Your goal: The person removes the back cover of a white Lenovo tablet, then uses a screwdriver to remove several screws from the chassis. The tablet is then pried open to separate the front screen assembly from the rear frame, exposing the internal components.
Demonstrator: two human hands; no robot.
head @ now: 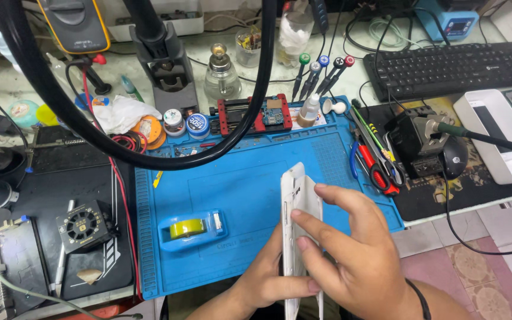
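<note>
Above the near edge of the blue mat (250, 178): a white smartphone (299, 201) is held upright on its edge, between both hands, over the lower part of the mat.
Left hand (268, 281): it is closed around the lower part of the smartphone from behind, with the thumb laid across the near side.
Right hand (351, 255): it is wrapped on the phone from the right; the fingertips (303, 219) are pressed on the white back and along the thin edge.
Handling of the phone: it is judged to be light and stiff, but thin and fragile; the smooth shell may be slippery, and if the back is already loose, it could bend or crack.
Where to take hold: the long side edges are judged the safest place, not the flat faces and not the top corner.
On the mat, left: a blue tape dispenser (192, 229) with yellow tape is lying well apart from the hands.
On the mat, far side: a red board holder (255, 115) with a small circuit board is seen.
Right of the mat: red-handled cutters (377, 172) and tweezers are laid near the edge.
Behind: a black keyboard (451, 66) and a row of screwdrivers (321, 74) are seen.
</note>
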